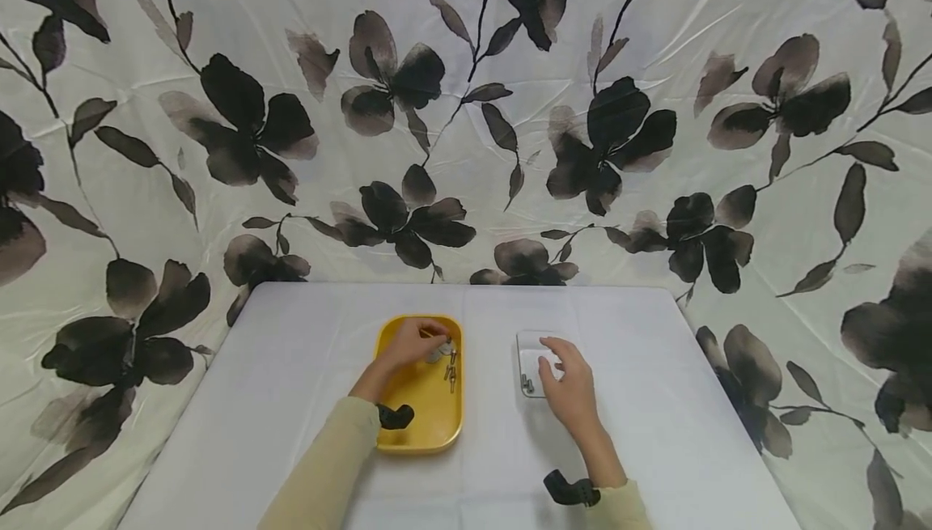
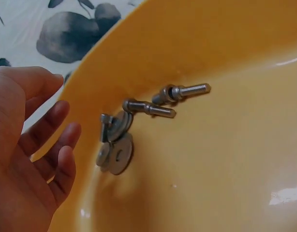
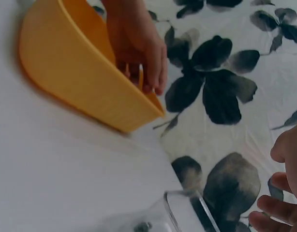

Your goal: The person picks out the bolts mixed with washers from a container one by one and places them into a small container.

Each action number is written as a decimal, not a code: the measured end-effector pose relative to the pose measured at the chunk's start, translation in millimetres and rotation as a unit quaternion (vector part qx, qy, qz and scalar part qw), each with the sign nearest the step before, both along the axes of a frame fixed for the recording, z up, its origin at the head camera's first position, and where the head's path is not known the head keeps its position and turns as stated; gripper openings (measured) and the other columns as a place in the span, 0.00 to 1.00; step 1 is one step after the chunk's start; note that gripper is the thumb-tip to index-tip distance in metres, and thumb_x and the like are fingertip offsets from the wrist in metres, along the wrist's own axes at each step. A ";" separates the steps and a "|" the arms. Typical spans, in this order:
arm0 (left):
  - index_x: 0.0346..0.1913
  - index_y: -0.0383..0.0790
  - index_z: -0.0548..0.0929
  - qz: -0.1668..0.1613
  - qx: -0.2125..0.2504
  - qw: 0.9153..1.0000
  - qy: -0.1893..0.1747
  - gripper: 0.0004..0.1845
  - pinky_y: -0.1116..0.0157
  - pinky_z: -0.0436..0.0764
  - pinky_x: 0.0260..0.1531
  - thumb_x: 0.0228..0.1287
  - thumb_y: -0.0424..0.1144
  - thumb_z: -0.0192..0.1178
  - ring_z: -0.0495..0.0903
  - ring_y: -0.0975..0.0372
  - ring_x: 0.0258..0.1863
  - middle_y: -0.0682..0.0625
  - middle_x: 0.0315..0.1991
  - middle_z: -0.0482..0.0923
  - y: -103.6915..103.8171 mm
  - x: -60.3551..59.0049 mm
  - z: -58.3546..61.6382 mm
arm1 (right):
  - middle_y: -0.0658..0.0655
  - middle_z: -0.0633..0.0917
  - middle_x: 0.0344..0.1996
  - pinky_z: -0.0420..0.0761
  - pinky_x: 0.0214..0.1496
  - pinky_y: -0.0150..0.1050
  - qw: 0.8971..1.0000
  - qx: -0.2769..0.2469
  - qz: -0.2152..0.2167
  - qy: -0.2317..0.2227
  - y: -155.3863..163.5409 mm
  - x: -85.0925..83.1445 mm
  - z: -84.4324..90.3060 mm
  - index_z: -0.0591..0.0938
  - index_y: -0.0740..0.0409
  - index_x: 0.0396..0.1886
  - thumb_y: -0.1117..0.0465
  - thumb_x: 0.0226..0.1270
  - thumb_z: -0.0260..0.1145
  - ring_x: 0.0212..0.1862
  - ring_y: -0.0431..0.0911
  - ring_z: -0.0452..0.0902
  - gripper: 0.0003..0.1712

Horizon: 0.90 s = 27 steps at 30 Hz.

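My left hand (image 1: 410, 341) reaches into the far end of the yellow tray (image 1: 418, 421), which sits near the middle of the white table (image 1: 291, 384), a little toward its left edge. From the wrist view my fingers (image 2: 51, 145) are loosely spread and gently bent, holding nothing, with the tips just beside a small heap of hardware against the tray's far wall.

The heap is bright, silvery steel. Two flat round washers (image 2: 115, 153) lean together, each with a plain hole in the middle, and a third washer sits on the shaft of a bolt (image 2: 147, 108) lying just above them. A second bolt (image 2: 185, 91) lies beside the first, its threaded end pointing away from my hand, with what looks like a nut wound part way along it. All of it gleams against the glossy yellow plastic, which curves up smoothly at the rim.

My right hand (image 1: 568, 380) rests on the small clear dish (image 1: 526, 345), to the right of the tray and well apart from it. The fingers lie relaxed and slightly spread across it. A few small steel bolts (image 1: 527, 385) lie in the dish's near left corner, beside my thumb.
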<state>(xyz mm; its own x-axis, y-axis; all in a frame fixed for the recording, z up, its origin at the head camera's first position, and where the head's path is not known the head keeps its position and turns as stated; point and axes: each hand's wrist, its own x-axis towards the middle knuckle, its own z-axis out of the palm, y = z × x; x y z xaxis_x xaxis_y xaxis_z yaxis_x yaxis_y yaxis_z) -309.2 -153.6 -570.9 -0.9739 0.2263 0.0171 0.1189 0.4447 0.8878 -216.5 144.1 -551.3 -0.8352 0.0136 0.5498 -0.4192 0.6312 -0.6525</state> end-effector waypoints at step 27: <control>0.57 0.41 0.82 -0.016 -0.094 0.994 -0.057 0.19 0.67 0.66 0.19 0.65 0.40 0.64 0.62 0.62 0.13 0.53 0.13 0.64 -2.3 -21.8 -30.4 | 0.52 0.82 0.49 0.81 0.38 0.33 0.984 -0.078 0.082 -0.137 -75.7 14.7 -32.7 0.82 0.54 0.52 0.68 0.65 0.64 0.43 0.43 0.82 0.16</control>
<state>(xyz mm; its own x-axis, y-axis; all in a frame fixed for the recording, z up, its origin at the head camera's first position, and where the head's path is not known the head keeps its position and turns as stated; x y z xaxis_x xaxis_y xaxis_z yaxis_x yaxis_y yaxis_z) -331.0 -156.0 -601.3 -0.9595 0.2457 -0.1378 0.0395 0.6015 0.7979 -201.8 68.5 -584.0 -0.9501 -0.0673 0.3047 -0.3012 0.4528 -0.8392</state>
